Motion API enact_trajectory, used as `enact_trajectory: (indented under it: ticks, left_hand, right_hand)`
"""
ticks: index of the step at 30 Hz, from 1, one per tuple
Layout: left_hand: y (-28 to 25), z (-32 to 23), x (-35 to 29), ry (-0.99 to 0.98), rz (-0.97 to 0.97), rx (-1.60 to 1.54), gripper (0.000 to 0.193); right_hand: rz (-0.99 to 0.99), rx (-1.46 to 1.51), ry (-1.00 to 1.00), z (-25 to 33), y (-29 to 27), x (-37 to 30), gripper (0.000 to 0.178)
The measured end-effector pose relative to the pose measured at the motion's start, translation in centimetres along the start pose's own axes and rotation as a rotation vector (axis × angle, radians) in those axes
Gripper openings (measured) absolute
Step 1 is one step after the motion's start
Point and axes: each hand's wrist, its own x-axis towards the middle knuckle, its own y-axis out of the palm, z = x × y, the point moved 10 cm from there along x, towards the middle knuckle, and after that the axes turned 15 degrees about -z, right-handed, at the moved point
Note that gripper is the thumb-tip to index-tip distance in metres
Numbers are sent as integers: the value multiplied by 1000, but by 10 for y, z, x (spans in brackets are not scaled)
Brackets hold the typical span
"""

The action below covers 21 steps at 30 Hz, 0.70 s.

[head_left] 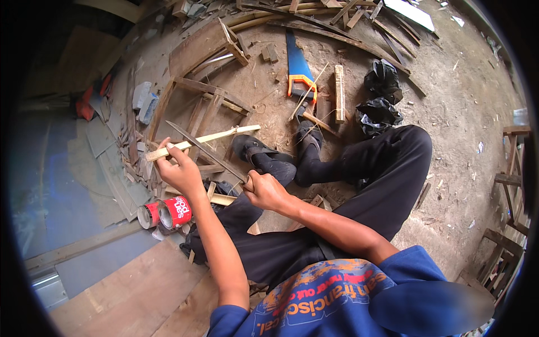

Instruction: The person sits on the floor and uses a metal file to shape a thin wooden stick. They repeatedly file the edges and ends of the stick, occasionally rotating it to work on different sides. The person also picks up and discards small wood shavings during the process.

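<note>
My left hand (182, 171) is closed around the near end of a pale bamboo strip (216, 136), which points away to the right over my feet. In my right hand (268, 191) is the handle of a long-bladed knife (220, 159). Its dark blade slants up and to the left and crosses the strip just beyond my left fingers. Whether the edge bites into the strip I cannot tell. Beyond my feet lie a handsaw (297, 56) with an orange and black handle and a hammer (317, 121) with a wooden handle.
Two red cans (174, 212) stand left of my left forearm. A wooden frame (213, 92) lies ahead on the dirt floor. Black plastic bags (383, 81) sit beyond my right knee, near a short wood block (339, 92). Scrap timber (337, 33) is piled at the back.
</note>
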Motion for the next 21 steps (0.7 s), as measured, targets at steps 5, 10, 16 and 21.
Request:
enact_trajectory:
  ticks: [5,10,16,21]
  left_hand:
    - [-18,2,-12,-9,-70,31,24]
    - [-25,-8,-23,223,-63,217,23]
    - [-21,-11,-33,-12,-88,-49,26]
    - [1,-32,-19,79,72,32,25]
  right_hand:
    - [20,-113,172,-47,-3,7,22]
    - [58,-3,-81,10,-6,-8,27]
    - [-34,-202,293,-94,-25,-8,24]
    - [-44,-141,313,-86,-23,-13,28]
